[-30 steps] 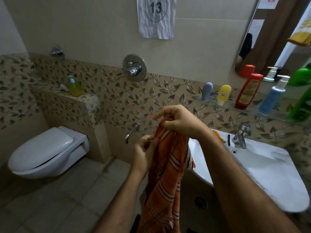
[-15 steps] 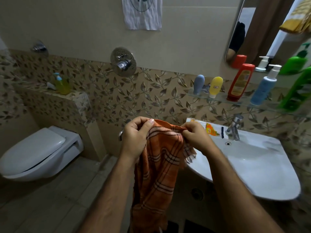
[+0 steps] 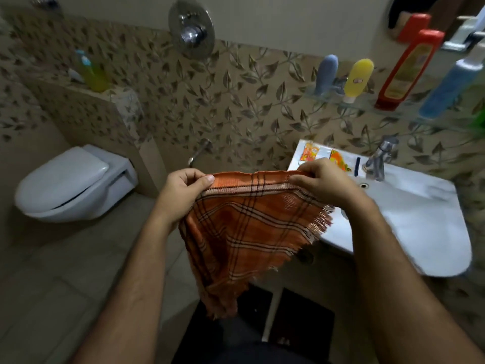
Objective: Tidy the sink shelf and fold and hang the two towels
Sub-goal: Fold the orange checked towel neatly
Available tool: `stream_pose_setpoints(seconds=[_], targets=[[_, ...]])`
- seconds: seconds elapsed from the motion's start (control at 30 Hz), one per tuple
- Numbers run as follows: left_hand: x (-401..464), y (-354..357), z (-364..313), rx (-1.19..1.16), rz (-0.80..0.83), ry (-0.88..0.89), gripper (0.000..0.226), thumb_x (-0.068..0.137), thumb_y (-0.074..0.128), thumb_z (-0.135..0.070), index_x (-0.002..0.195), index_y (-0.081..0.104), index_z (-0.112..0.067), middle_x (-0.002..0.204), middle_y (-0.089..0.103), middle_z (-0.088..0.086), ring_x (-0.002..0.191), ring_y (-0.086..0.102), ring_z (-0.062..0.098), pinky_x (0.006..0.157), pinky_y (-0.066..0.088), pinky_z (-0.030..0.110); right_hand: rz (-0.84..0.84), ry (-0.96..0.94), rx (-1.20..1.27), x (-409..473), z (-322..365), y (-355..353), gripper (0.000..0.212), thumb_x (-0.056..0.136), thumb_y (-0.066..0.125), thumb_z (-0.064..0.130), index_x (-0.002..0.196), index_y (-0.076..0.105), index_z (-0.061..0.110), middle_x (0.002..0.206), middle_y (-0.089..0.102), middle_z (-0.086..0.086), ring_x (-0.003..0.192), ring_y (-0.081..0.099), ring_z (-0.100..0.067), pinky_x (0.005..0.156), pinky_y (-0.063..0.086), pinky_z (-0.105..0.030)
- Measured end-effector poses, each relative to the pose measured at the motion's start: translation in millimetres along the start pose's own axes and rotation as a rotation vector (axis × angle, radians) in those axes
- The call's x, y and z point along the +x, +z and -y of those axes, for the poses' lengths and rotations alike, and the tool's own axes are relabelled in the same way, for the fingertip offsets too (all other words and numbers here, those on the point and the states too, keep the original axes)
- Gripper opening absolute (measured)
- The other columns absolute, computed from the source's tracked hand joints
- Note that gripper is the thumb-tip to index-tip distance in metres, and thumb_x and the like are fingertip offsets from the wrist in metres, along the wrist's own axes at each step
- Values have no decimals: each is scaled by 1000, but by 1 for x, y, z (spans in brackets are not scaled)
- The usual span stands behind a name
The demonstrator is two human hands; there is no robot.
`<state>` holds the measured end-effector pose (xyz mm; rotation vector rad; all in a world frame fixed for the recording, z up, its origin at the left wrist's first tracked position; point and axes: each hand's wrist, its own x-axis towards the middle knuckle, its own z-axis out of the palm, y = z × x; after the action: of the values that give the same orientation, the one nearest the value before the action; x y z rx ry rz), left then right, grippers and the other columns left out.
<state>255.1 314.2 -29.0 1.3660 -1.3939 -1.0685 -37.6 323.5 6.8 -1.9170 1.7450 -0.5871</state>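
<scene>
Spread apart since a moment ago, left hand (image 3: 183,191) and right hand (image 3: 319,183) each pinch a top corner of the orange towel (image 3: 249,232), at 9 o'clock of the sink (image 3: 425,227); folding underway, next bring corners together.

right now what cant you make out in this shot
Head view only:
- orange towel: lower part bunched, so fold count unclear; left hand and right hand cover its top corners.
- second towel: not in frame.
- blue pump bottle: blurred, near the right edge.
- sachets on the sink: print too small.
</scene>
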Motion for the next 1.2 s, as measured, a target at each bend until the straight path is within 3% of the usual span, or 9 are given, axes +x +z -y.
stream_pose_setpoints(seconds=[0.07, 0.23, 0.33, 0.47, 0.53, 0.63, 0.77, 0.97, 1.2], targets=[[-3, 8, 9, 4, -22, -59, 22, 89, 68, -20, 78, 68, -1, 67, 64, 3, 59, 58, 8, 58, 49, 22, 41, 93, 214, -2, -11, 10, 26, 91, 67, 30, 72, 68, 13, 53, 61, 8, 48, 50, -3, 50, 39, -19], [-10, 23, 8, 96, -10, -23, 16, 85, 73, -24, 77, 72, -10, 72, 68, 6, 67, 59, 10, 68, 46, 27, -36, 171, 344, -4, -30, 6, 29, 94, 63, 30, 73, 68, 10, 64, 63, -4, 59, 56, -14, 61, 44, -31], [-13, 33, -11, 207, 262, 71, 32, 75, 72, -46, 75, 71, -14, 71, 68, 13, 66, 57, 11, 63, 44, 27, -275, 51, 267, -3, -22, -26, 28, 91, 61, 33, 73, 67, 11, 66, 64, -12, 61, 59, -21, 64, 51, -44], [-10, 35, -29, -9, 321, 76, 32, 77, 71, -39, 76, 66, -7, 66, 62, 11, 64, 56, 12, 57, 45, 23, -258, -191, 515, -13, 4, -78, 22, 98, 56, 17, 77, 63, 12, 64, 65, -2, 56, 62, -17, 52, 53, -29], [-4, 38, -21, -69, 368, -9, 34, 77, 77, -34, 76, 64, -3, 67, 62, 3, 63, 56, 11, 55, 45, 19, -347, -246, 323, -7, 1, -87, 25, 97, 57, 23, 78, 62, 7, 68, 63, -11, 63, 61, -25, 59, 52, -37], [-4, 52, 5, -78, 355, -119, 70, 60, 82, -57, 82, 64, 7, 75, 63, 9, 70, 57, 19, 58, 46, 24, -484, -246, 134, 10, -6, -84, 23, 94, 60, 26, 79, 65, 9, 70, 62, -6, 68, 58, -21, 62, 47, -33], [-8, 57, 17, -249, 238, -169, 66, 48, 85, -65, 78, 72, -7, 75, 71, 11, 64, 66, 17, 59, 54, 24, -292, -77, -21, 30, -30, -80, 23, 88, 69, 31, 82, 71, 10, 75, 66, -4, 75, 62, -21, 66, 47, -35], [10, 62, -11, -208, 18, -137, 24, 90, 66, -23, 80, 71, -1, 78, 66, 21, 73, 57, 27, 67, 44, 33, -131, 197, -126, 38, -59, -61, 37, 75, 78, 47, 63, 68, 13, 61, 65, -6, 62, 62, -24, 62, 54, -39], [5, 105, -35, -52, -214, -69, 22, 92, 64, -21, 82, 73, -3, 80, 72, 23, 66, 60, 18, 56, 47, 19, 97, 196, 301, 30, -46, -37, 36, 91, 67, 29, 80, 69, -5, 58, 53, -8, 46, 42, -12, 44, 34, -21]])
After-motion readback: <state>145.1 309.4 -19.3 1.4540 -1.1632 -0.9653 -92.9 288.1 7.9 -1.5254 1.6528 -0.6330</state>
